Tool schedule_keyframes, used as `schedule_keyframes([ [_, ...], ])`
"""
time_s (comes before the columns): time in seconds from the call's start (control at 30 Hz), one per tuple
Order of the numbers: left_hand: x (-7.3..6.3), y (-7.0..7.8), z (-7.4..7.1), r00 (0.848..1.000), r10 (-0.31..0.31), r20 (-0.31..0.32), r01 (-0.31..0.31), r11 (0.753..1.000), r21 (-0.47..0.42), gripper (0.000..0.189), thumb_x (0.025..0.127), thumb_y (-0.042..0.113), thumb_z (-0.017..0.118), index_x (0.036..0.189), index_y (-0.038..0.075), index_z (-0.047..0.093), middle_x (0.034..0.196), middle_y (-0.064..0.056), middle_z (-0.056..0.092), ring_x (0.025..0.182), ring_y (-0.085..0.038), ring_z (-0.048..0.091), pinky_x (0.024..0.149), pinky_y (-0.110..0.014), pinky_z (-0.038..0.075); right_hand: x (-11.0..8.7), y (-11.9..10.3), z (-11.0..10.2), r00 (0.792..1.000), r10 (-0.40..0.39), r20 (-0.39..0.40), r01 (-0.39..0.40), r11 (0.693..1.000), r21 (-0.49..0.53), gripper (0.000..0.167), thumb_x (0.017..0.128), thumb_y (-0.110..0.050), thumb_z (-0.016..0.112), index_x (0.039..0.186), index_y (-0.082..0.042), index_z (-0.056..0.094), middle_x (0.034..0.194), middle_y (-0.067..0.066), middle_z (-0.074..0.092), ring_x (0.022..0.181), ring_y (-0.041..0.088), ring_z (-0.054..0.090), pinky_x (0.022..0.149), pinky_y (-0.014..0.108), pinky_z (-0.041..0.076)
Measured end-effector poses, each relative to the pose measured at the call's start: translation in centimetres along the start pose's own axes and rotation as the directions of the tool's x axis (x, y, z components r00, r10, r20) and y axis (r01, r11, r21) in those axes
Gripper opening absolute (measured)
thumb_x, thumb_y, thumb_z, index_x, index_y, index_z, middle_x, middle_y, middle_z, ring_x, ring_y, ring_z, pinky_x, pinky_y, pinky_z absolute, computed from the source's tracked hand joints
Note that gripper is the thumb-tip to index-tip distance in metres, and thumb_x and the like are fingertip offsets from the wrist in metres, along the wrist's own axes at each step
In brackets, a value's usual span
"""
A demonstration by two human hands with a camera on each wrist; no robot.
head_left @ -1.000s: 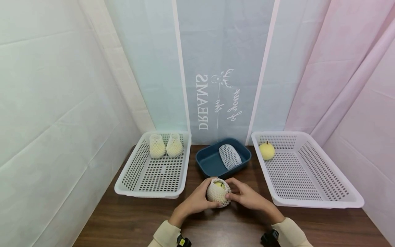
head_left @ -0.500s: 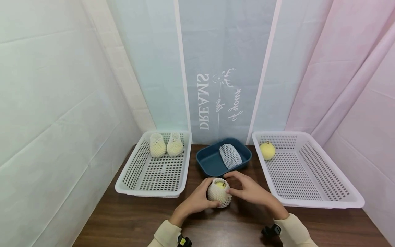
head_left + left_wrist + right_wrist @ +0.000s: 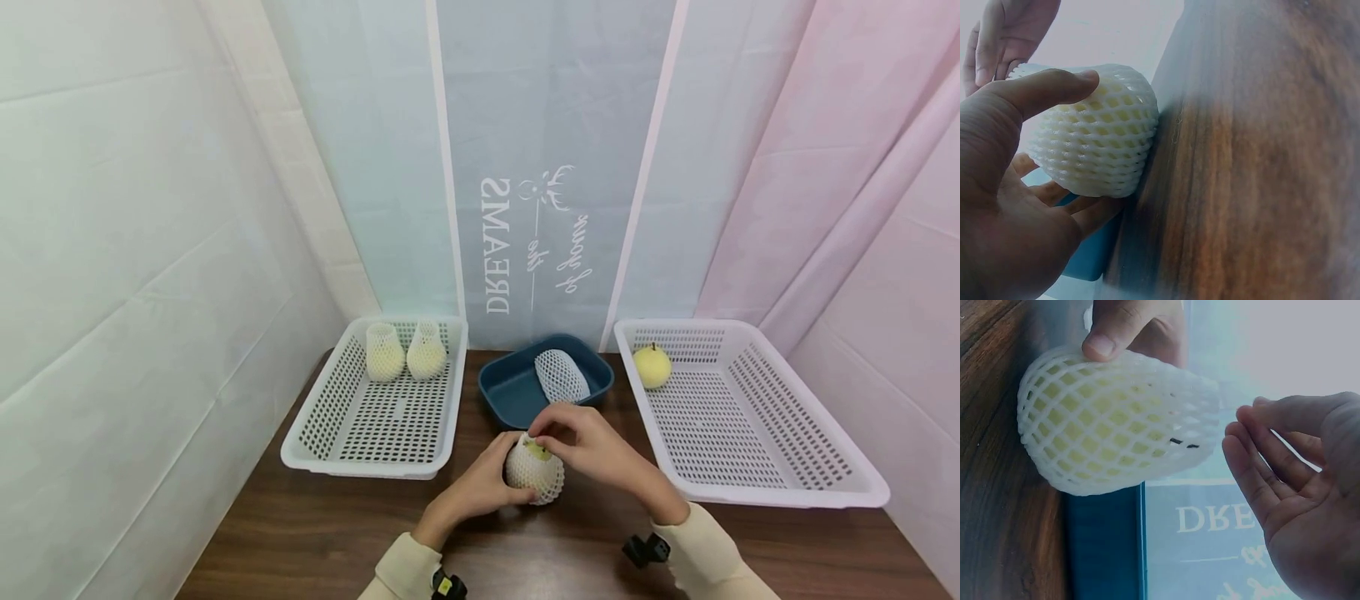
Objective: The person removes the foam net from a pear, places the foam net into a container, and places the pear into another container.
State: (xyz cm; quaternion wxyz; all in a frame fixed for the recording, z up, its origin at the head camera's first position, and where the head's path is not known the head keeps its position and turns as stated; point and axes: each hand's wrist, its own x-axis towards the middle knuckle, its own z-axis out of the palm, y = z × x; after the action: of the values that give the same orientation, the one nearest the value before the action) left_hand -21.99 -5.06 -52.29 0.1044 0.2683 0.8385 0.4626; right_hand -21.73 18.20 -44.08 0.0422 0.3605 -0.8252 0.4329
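Observation:
A pale yellow pear in a white foam net sleeve (image 3: 536, 479) stands on the wooden table in front of me. My left hand (image 3: 483, 479) grips it from the left, thumb on the near side and fingers behind. At the top, my right hand (image 3: 592, 446) pinches the sleeve's rim between thumb and fingertips. The right wrist view shows the foam net (image 3: 1097, 425) narrowing toward those fingertips (image 3: 1244, 415), the dark stem showing through the mesh. From the left wrist, the thumb (image 3: 1063, 86) lies across the net.
Two net-wrapped pears (image 3: 405, 357) stand in the left white basket (image 3: 360, 468). Behind my hands, a blue tray (image 3: 510, 400) holds flat foam netting (image 3: 562, 377). A bare pear (image 3: 652, 367) sits in the right white basket (image 3: 780, 497).
My right hand has moved from the pear's right side up to the sleeve's rim, which now rises higher around the stem. The left hand keeps its grip.

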Motion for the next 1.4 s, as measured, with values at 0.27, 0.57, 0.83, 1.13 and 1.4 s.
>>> schedule_keyframes([
  [0.27, -0.1, -0.1, 0.1, 1.0, 0.023, -0.002, -0.023, 1.0, -0.004, 0.075, 0.088, 0.035, 0.088, 0.152, 0.023, 0.049, 0.149, -0.005, 0.053, 0.128, -0.018, 0.058, 0.102, -0.034, 0.053, 0.6, 0.0, 0.8, 0.992, -0.095, 0.081, 0.108, 0.978, -0.177, 0.019, 0.095, 0.002, 0.076, 0.106, -0.013, 0.076, 0.101, -0.003, 0.074, 0.093, 0.008, 0.068, 0.077, 0.031, 0.06],
  [0.57, -0.1, 0.0, 0.0, 1.0, 0.017, -0.003, -0.017, 1.0, -0.009, 0.075, 0.089, 0.034, 0.088, 0.152, 0.023, 0.049, 0.15, -0.004, 0.053, 0.128, -0.02, 0.058, 0.101, -0.036, 0.054, 0.4, 0.4, 0.9, 0.996, -0.046, 0.081, 0.063, 0.972, -0.228, 0.025, 0.093, 0.006, 0.076, 0.108, -0.014, 0.075, 0.105, -0.001, 0.073, 0.096, 0.016, 0.07, 0.081, 0.035, 0.061],
  [0.83, -0.1, 0.0, 0.0, 1.0, 0.007, 0.005, -0.007, 1.0, -0.017, 0.077, 0.088, 0.031, 0.088, 0.153, 0.023, 0.048, 0.151, -0.003, 0.052, 0.13, -0.021, 0.058, 0.102, -0.037, 0.053, 0.1, 0.7, 1.0, 0.991, 0.027, 0.128, 0.016, 0.945, -0.326, 0.026, 0.09, -0.002, 0.082, 0.11, -0.016, 0.073, 0.109, -0.004, 0.071, 0.101, 0.014, 0.067, 0.084, 0.032, 0.058],
  [1.13, -0.1, -0.1, 0.0, 1.0, -0.002, 0.019, 0.002, 1.0, -0.019, 0.081, 0.088, 0.034, 0.088, 0.156, 0.023, 0.045, 0.152, -0.003, 0.051, 0.128, -0.018, 0.057, 0.101, -0.034, 0.053, -0.2, 0.7, 1.2, 0.977, 0.071, 0.202, 0.016, 0.917, -0.399, 0.037, 0.085, -0.006, 0.088, 0.118, -0.014, 0.072, 0.123, -0.001, 0.067, 0.114, 0.017, 0.063, 0.092, 0.036, 0.058],
  [1.4, -0.1, -0.2, -0.1, 1.0, -0.008, 0.023, 0.008, 1.0, -0.003, 0.084, 0.088, 0.034, 0.088, 0.158, 0.02, 0.044, 0.153, -0.005, 0.05, 0.13, -0.019, 0.057, 0.104, -0.036, 0.052, -0.4, 0.6, 1.6, 0.973, 0.073, 0.217, 0.025, 0.907, -0.419, 0.049, 0.08, 0.002, 0.086, 0.125, -0.008, 0.069, 0.13, 0.003, 0.064, 0.122, 0.023, 0.063, 0.097, 0.04, 0.058],
])
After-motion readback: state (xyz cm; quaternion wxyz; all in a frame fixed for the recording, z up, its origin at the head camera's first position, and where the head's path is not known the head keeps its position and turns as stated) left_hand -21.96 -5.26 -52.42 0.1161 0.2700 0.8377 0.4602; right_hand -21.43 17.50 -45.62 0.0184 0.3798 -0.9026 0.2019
